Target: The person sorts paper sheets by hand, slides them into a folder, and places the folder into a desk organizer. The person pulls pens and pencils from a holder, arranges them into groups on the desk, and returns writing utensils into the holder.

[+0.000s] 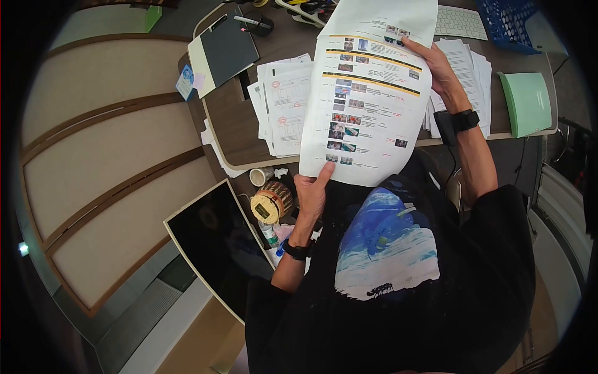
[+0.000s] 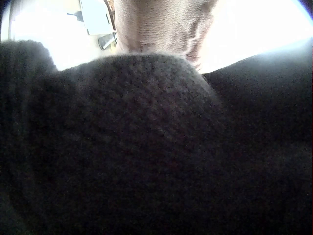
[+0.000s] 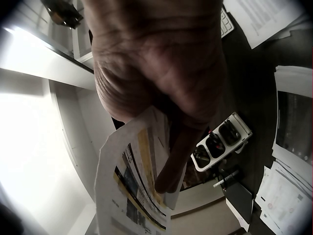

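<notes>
A large white printed sheet (image 1: 374,118), with small photos and yellow bars on it, is held up over the desk's front edge and bends slightly. My left hand (image 1: 311,192) pinches its lower left corner, thumb on the printed face and the other fingers hidden behind. At the upper right edge my right hand (image 1: 441,70) grips the same sheet, fingers lying over the print. In the right wrist view the sheet (image 3: 110,171) passes between the thumb side and the fingers. Dark cloth (image 2: 146,137) fills most of the left wrist view, hiding the left hand's fingers.
Stacked papers (image 1: 289,106) and more papers (image 1: 467,81) lie either side. Around them are a dark notebook (image 1: 230,53), pen cup (image 1: 260,23), keyboard (image 1: 461,23), blue basket (image 1: 507,22) and green folder (image 1: 526,105). A monitor (image 1: 218,243) and woven container (image 1: 268,206) stand left.
</notes>
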Motion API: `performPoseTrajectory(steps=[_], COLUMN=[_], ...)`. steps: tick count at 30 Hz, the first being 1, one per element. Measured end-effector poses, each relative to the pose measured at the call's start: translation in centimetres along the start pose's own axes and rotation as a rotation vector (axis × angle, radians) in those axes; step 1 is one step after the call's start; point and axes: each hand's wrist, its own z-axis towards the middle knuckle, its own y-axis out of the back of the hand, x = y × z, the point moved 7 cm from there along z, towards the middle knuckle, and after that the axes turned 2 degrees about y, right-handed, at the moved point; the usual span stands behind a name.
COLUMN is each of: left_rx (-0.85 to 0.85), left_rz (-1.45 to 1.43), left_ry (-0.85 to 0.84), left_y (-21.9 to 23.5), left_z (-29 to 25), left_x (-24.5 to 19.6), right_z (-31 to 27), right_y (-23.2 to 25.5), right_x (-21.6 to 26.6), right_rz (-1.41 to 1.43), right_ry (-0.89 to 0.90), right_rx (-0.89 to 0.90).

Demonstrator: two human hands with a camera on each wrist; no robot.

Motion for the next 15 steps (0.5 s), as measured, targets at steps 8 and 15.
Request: performPoseTrajectory(steps=[8, 15], left_rx=[0.007, 0.013], left_rz=[0.01, -0.008], left_ry=[-0.002, 0.004], left_y=[-0.08, 0.14], left_z=[-0.03, -0.06], left_x=[-0.06, 0.27], right_z=[-0.12, -0.16], right_y=[-0.07, -0.23], right_x=[-0.03, -0.04], right_rz=[-0.006, -0.004], right_ry=[0.004, 0.007], right_rx=[-0.009, -0.021])
